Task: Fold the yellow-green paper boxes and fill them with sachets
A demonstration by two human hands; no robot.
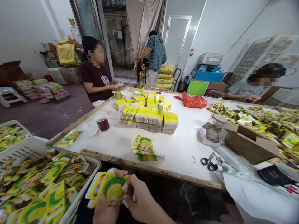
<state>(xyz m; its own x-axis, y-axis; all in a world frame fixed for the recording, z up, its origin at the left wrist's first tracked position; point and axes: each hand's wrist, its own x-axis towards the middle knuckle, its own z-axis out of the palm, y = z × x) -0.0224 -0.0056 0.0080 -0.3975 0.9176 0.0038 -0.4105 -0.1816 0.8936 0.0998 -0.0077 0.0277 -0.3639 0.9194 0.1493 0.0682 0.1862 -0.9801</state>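
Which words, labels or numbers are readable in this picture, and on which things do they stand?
No text can be read with certainty.
Yellow-and-green printed carton in left hand and right hand: print blurred.
Stacked yellow sacks: red characters too small.
Grey shirt of seated person: letters blurred.

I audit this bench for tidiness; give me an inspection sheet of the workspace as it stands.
Surface: white table, wooden edge.
Job's things: flat carton in hand; small pile and stacked bundles on the table; basket of loose cartons at left.
Clutter: red mug, scissors, cardboard box, red bag.
Hands: left hand and right hand both grip the flat carton.
Cables: nothing seen.
Surroundings: two seated people at the table, one standing person by the curtain.
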